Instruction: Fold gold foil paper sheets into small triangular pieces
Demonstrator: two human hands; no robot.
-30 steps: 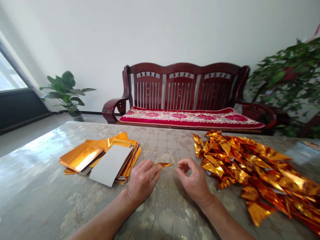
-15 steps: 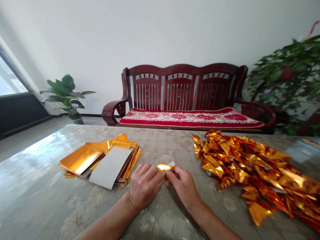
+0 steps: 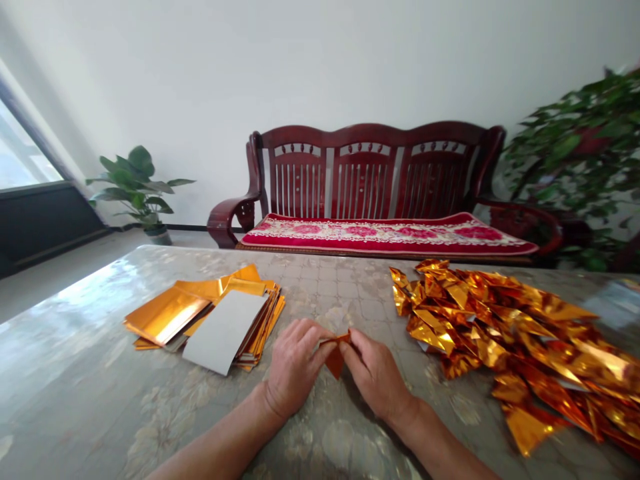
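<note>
Both my hands meet at the middle of the table over a small folded piece of gold foil paper (image 3: 335,355). My left hand (image 3: 295,367) pinches its left side and my right hand (image 3: 375,373) pinches its right side, fingers closed. The piece hangs down between my thumbs, just above the tabletop. To the left lies a stack of flat gold foil sheets (image 3: 210,317), with one sheet turned white side up on top. To the right lies a heap of folded gold foil pieces (image 3: 505,333).
The table (image 3: 100,373) has a glossy, marble-patterned top. Behind it stands a dark red wooden bench with a red cushion (image 3: 385,233). A potted plant (image 3: 140,190) stands on the floor at back left, and a leafy plant (image 3: 590,153) at right.
One second ago only my left hand held the foil piece and my right hand was apart. My right hand came in and took hold; the piece now hangs folded between both hands.
</note>
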